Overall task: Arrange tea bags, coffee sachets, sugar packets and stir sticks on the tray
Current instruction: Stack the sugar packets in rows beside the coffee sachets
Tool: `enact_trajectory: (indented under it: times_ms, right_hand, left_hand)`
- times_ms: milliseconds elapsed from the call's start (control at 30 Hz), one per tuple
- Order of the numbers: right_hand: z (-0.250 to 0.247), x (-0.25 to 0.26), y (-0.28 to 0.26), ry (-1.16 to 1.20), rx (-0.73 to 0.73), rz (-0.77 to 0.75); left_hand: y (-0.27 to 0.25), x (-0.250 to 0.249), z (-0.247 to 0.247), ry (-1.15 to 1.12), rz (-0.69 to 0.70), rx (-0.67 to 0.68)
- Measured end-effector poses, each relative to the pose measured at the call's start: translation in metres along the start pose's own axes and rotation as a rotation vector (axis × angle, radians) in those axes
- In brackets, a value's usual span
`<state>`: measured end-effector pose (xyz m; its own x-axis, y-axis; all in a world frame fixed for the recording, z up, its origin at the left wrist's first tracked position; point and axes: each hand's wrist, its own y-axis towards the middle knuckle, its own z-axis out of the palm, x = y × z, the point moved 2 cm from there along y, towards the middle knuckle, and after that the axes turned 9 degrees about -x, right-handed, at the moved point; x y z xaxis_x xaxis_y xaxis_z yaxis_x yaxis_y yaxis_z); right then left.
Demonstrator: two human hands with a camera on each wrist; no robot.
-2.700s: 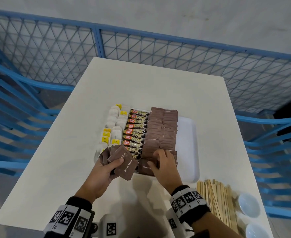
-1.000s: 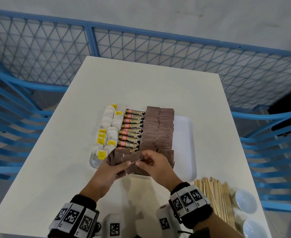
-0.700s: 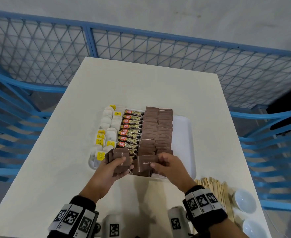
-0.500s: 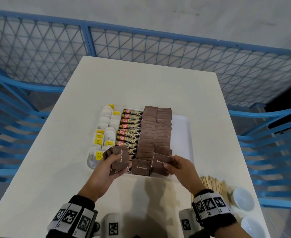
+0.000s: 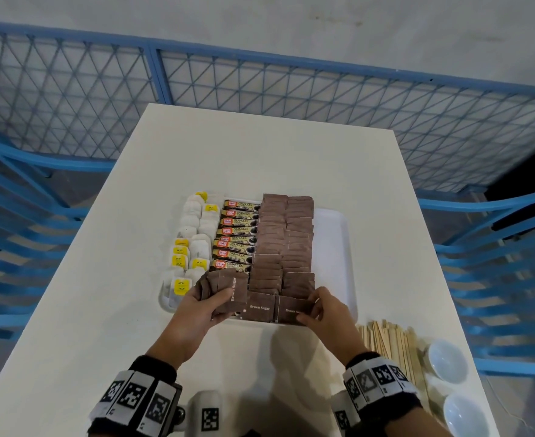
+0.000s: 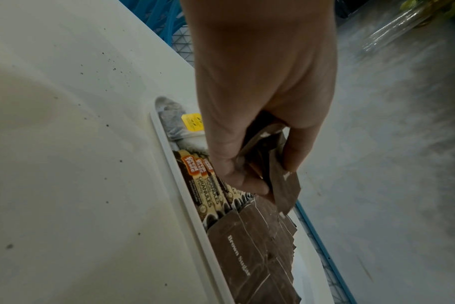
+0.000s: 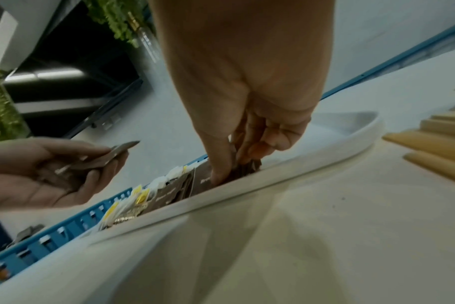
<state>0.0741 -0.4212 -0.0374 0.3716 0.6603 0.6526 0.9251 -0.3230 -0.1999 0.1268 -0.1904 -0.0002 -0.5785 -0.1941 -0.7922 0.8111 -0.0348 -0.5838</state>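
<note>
Sugar packets (image 5: 283, 244) fill two brown rows down the middle of the white tray (image 5: 334, 247), and we see coffee sachets (image 5: 236, 234) stacked in a row just left of them, with tea bags (image 5: 193, 238) lining the tray's left edge. Our left hand (image 5: 201, 305) holds a small fan of packets (image 5: 228, 290) above the near left corner of the tray, thumb on top and fingers curled beneath. Our right hand (image 5: 324, 312) pinches one packet (image 5: 293, 309) marked "Brown Sugar" between thumb and fingertips at the near end of the right brown row, low against the tray's front rim. Another packet (image 5: 259, 307) lies flat just left of it. Stir sticks (image 5: 392, 345) lie in a loose bundle on the white table (image 5: 259, 146), off the tray beside our right wrist, with two small white bowls (image 5: 448, 364) just beyond them. We see the tray's right strip bare.
</note>
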Motion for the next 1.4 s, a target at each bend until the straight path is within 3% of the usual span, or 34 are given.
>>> enact_trajectory:
  times_ms: [200, 400, 567, 800, 967, 1133, 1400]
  right_hand:
    - [-0.004, 0.024, -0.006, 0.076, -0.117, -0.140]
    - [0.001, 0.067, -0.008, 0.335, 0.106, -0.191]
    - [0.005, 0.071, -0.005, 0.270, 0.116, -0.271]
    - [-0.001, 0.034, -0.003, 0.357, 0.083, -0.004]
    - [-0.006, 0.003, 0.000, 0.255, 0.069, 0.090]
    - [-0.001, -0.004, -0.003, -0.029, 0.029, 0.015]
    - [0.005, 0.002, -0.002, -0.094, -0.081, -0.070]
  left_hand:
    - [0.000, 0.000, 0.005, 0.066, 0.016, 0.013]
    - [0.001, 0.002, 0.011, 0.132, 0.034, 0.042]
    - [0.003, 0.004, 0.012, 0.144, 0.035, 0.055]
    - [0.005, 0.004, 0.008, 0.110, -0.010, 0.039]
    - [0.006, 0.005, 0.002, 0.133, 0.009, 0.031]
    - [0.008, 0.008, 0.002, 0.075, -0.017, 0.028]
    - [0.009, 0.009, 0.008, 0.083, -0.043, 0.025]
